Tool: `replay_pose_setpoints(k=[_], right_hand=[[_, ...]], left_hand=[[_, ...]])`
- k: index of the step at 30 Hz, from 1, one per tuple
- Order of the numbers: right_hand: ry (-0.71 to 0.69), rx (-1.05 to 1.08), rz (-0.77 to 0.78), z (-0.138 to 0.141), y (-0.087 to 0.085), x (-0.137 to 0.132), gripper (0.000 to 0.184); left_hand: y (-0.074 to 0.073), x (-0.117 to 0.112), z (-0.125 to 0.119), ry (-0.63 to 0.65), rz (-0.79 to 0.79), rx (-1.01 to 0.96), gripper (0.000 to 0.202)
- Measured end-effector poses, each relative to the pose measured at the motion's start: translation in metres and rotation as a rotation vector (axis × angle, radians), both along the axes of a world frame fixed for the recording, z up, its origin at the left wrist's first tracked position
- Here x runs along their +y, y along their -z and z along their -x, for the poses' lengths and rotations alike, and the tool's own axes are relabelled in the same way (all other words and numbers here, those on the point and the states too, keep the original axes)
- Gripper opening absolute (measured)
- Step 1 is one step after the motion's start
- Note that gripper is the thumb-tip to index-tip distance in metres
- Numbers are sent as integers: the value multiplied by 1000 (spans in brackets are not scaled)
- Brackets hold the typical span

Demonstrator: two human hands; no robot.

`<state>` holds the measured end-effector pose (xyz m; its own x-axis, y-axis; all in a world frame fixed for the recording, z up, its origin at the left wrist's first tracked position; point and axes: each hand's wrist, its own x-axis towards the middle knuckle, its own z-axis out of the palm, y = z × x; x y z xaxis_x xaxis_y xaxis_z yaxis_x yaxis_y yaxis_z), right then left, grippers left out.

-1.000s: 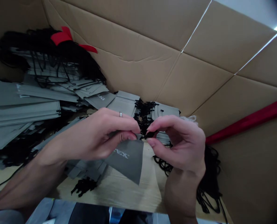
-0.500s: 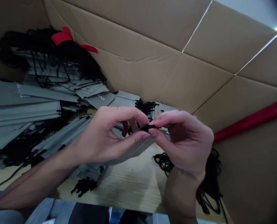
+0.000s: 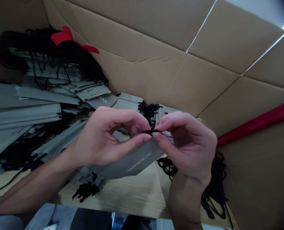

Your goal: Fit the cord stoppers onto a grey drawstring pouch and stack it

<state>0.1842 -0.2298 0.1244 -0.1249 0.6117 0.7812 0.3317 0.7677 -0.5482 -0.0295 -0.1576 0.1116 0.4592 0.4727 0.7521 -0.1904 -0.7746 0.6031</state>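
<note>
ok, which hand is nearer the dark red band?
Right. The right hand is just left of the lower end of the dark red band in view; the left hand is farther left.

Partly hidden behind L hand [image 3: 113, 137]: gray printed pouch [image 3: 125, 168], its lettering [image 3: 140, 161] too blurred to read in full. Just above pouch, blk cord [image 3: 149, 131] is mostly covered by L hand & R hand [image 3: 192, 143]; knot or loop, can't tell. R of pouch, blk cord bundle [image 3: 216, 183] is partly blocked by R forearm [image 3: 186, 201]; red strap [image 3: 257, 123] runs out of view. Far L of pouch, gray stack [image 3: 19, 113] is cropped, approx. count unclear.
</note>
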Motion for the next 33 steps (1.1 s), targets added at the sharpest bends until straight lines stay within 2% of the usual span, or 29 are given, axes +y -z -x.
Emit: replay_pose_setpoints(k=[3,6,10,13,15,19,22,26,29,31,33], right_hand=[[-10,-176,-16,-5,-5,-2,30],[13,-313,-39,-8,-8,-3,22],[90,-276,-62,-7,-5,-3,19],[131,-190,-52,-7,-3,-4,23],[124,-198,-16,-7,-3,-5,25],[89,-218,-4,-8,-3,-6,27],[66,-217,-15,-9,-3,-5,27],[68,-252,-26,-8,-4,-4,16],[81,-206,-27,-8,-2,-3,20],[15,-142,-23,-7,2,-1,22],[-112,-65,-32,-6,6,2,21]], left_hand=[[-2,2,1,53,88,55,15],[-5,3,1,111,216,83,20],[-9,7,3,221,319,152,25],[-10,12,6,255,212,373,8],[-10,15,8,208,100,462,20],[-9,14,11,88,6,438,21],[-11,10,11,85,-48,452,25],[-15,8,11,90,-107,475,28],[-15,6,15,103,-191,445,26],[-12,3,23,73,-245,400,22],[-8,-1,32,5,-248,357,19]])
